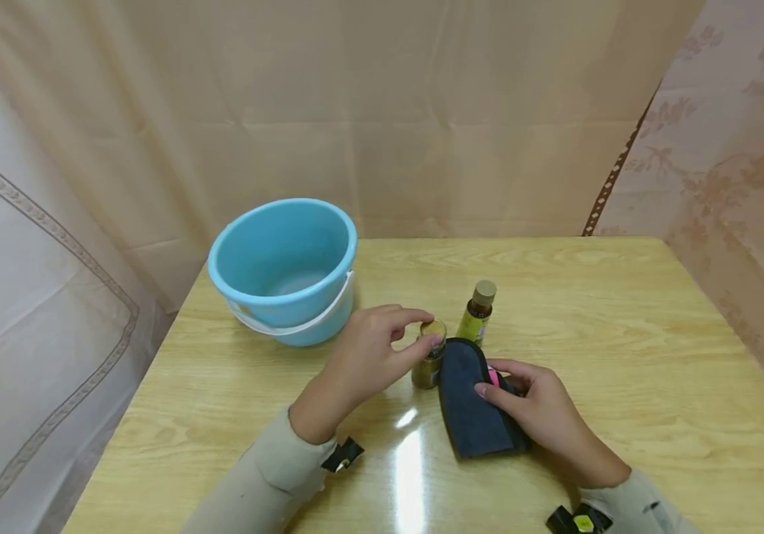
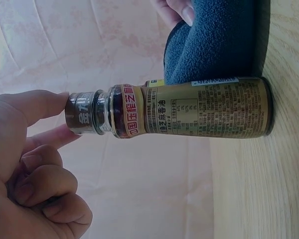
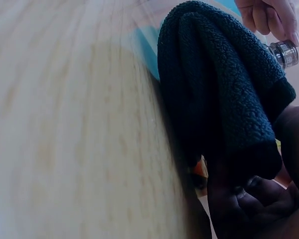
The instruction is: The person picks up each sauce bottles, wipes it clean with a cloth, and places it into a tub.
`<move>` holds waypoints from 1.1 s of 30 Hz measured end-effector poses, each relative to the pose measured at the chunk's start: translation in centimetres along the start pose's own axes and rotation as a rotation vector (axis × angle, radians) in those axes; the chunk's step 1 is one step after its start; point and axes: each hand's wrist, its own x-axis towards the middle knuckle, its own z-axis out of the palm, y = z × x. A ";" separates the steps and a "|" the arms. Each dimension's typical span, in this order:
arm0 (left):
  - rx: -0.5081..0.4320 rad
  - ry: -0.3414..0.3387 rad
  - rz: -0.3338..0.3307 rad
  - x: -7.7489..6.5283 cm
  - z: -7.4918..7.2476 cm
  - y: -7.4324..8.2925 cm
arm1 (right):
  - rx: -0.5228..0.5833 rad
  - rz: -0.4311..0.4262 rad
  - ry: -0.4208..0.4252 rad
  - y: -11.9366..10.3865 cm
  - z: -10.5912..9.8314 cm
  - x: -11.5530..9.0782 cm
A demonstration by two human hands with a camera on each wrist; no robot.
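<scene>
My left hand [image 1: 371, 348] pinches the cap of a small glass sesame oil bottle [image 1: 426, 372] between thumb and index finger. In the left wrist view the bottle [image 2: 209, 110] has a gold label with dense print, and its base is at the tabletop. The other left fingers curl in towards the palm. My right hand [image 1: 549, 408] grips a folded dark blue cloth [image 1: 469, 400], thumb on top and fingers behind. The cloth is fuzzy in the right wrist view and lies right against the bottle's side. A bit of pink [image 1: 492, 377] shows between cloth and fingers.
Just behind the cloth stands a second bottle [image 1: 474, 322] with a tan cap and yellow-green label, its lower part hidden. A light blue bucket [image 1: 318, 334] with a white handle stands at the table's back left. Curtains hang behind and beside the wooden table [image 1: 622, 356].
</scene>
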 end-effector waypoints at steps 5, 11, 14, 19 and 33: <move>-0.012 -0.005 0.001 0.1 0.1 0.2 | -0.035 -0.019 0.021 0.0 -0.2 -0.1; -0.011 -0.007 -0.002 0.0 0.0 0.2 | 0.012 -0.024 0.008 -0.1 -0.2 -0.1; -0.006 -0.008 -0.004 0.0 0.0 0.3 | 0.038 -0.025 0.001 -0.1 -0.2 -0.1; -0.012 -0.017 -0.002 0.1 0.0 0.2 | 0.111 -0.008 -0.013 0.1 -0.1 0.0; -0.026 -0.038 0.017 0.2 0.2 -0.2 | 0.212 0.005 0.002 0.3 0.0 0.0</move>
